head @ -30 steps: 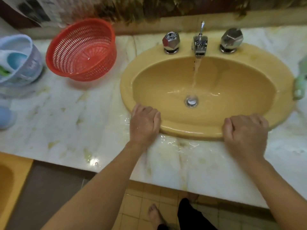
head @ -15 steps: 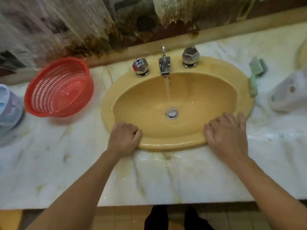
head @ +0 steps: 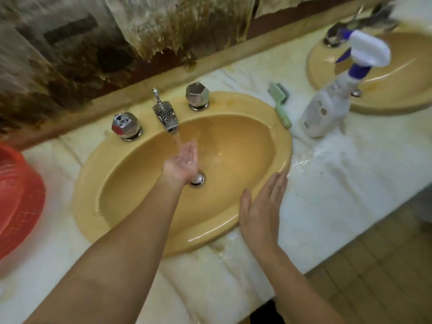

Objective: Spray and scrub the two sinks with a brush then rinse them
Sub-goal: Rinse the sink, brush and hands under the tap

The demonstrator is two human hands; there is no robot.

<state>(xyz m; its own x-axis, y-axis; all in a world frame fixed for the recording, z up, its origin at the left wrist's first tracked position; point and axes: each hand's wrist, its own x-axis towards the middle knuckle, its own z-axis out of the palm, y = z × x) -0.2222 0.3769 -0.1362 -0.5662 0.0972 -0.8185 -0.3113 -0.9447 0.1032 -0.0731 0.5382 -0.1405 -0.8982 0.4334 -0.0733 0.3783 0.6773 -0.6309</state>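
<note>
A yellow oval sink (head: 131,183) fills the middle of the marble counter, and water runs from its chrome tap (head: 166,118). My left hand (head: 184,160) is cupped palm-up under the stream, above the drain (head: 198,180), holding nothing. My right hand (head: 261,211) lies flat and open across the sink's front right rim. A green brush (head: 279,101) lies on the counter right of the sink. A white spray bottle (head: 332,99) with a purple collar stands beside it. The second yellow sink (head: 397,73) shows at the upper right.
A red plastic basket (head: 18,199) sits at the left edge of the counter. Two faceted chrome knobs (head: 126,126) flank the tap. The counter (head: 339,183) is wet around the sink's right side. A stained wall runs behind, and tiled floor shows at the lower right.
My left hand has left the front rim and reached into the bowl under the running water. My right hand has opened flat on the rim. The view has swung right, showing the second sink.
</note>
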